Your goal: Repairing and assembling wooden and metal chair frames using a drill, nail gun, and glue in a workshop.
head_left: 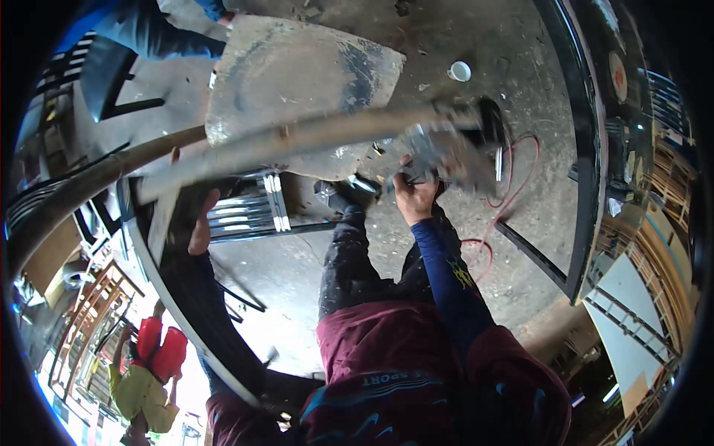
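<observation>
My right hand (416, 199) is closed round the grip of a grey hand-held power tool (450, 152), smeared by motion, so its exact kind does not show. A long wooden strip (297, 136) crosses in front of me, blurred, its right end meeting the tool. At my left, my left hand (201, 227) grips the edge of a tall black frame (208, 323) with a pale grey rim, thumb raised; its other fingers are mostly hidden. Beyond that hand, a black piece with shiny slats (242, 213) lies on the floor.
A thin red hose (513, 189) loops over the concrete at right. A worn board (297, 63) lies ahead, a white cup (460, 71) beyond it. Another long black frame (587, 149) stands at right. One person in jeans (152, 33) is far left; another in yellow (141, 394) is lower left.
</observation>
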The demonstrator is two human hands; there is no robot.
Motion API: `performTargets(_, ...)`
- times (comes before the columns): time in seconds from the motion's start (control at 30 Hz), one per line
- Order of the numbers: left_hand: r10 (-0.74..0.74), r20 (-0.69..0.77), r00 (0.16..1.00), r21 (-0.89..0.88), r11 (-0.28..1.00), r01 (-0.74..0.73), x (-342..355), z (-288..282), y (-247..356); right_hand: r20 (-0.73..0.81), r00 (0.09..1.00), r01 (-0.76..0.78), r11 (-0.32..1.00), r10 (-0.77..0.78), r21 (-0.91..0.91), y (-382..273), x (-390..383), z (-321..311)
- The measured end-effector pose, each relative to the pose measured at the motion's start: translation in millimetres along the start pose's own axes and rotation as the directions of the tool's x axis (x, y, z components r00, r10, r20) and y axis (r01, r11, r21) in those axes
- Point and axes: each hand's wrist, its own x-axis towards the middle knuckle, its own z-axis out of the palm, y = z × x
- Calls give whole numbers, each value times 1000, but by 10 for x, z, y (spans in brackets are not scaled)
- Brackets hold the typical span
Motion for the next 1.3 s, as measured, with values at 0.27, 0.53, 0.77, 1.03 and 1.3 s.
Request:
performTargets(0.27,-142,32,989,130,982,137,695,453,624,-9,937,-312,846,350,433,-616,373,64)
performTargets(0.53,-462,-36,886,76,883,463,1366,440,-197,203,796,-587,809,570,32,-555,752,438)
performTargets(0.77,-14,-105,994,718,690,86,1695,621,-244,228,758,-606,789,611,-104,-481,837,655)
performTargets(1.03,174,-227,958,836,540,100,1671,683,-157,212,819,-544,839,534,-9,-606,954,750)
performTargets(1.3,654,-113,748,676,602,-425,677,1800,-665,273,820,-563,797,503,220,-574,941,313)
